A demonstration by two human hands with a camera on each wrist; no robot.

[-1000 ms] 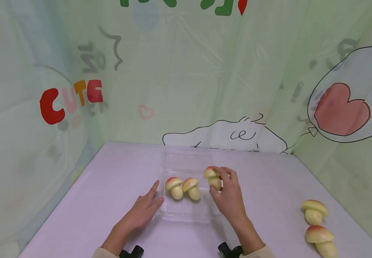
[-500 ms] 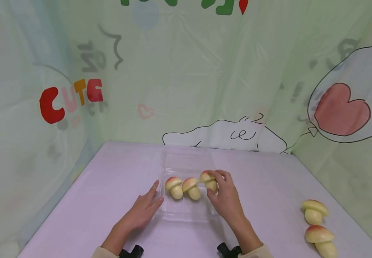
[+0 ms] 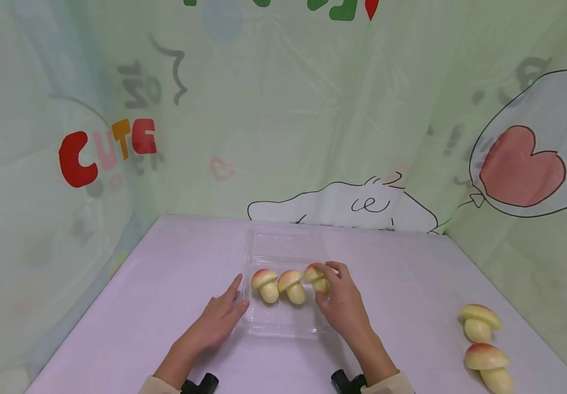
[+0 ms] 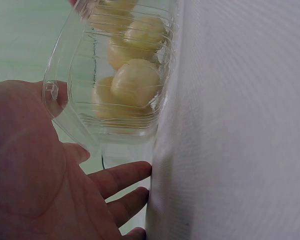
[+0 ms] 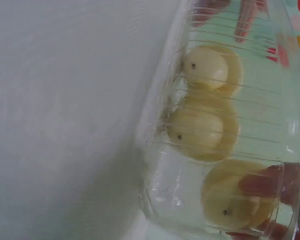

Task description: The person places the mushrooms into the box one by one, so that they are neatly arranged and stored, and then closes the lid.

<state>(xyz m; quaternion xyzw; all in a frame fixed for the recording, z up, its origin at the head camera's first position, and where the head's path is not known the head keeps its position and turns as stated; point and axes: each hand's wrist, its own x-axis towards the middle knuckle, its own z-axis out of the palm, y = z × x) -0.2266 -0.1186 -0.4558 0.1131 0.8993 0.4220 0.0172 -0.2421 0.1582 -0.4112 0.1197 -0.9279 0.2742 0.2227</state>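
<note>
My right hand (image 3: 344, 303) pinches a toy mushroom (image 3: 316, 279) with a red-and-yellow cap, at the right side of a clear plastic container (image 3: 283, 324). Seen through the container's wall in the right wrist view, this mushroom (image 5: 230, 197) has my fingers (image 5: 267, 184) on its stem. Two similar mushrooms, one on the left (image 3: 266, 285) and one in the middle (image 3: 292, 287), lie side by side inside. Spread fairly straight, the fingers of my left hand (image 3: 221, 317) stay by the container's left edge, and the thumb touches the rim in the left wrist view.
Another mushroom (image 3: 480, 323) and one more with a redder cap (image 3: 490, 365) lie on the lilac tabletop (image 3: 411, 284) at the right. The container's open lid (image 3: 285, 243) lies toward the back. A printed curtain (image 3: 283, 109) encloses the table.
My right hand has moved left and slightly down with its mushroom, which now sits close beside the middle one. The left hand stays in place.
</note>
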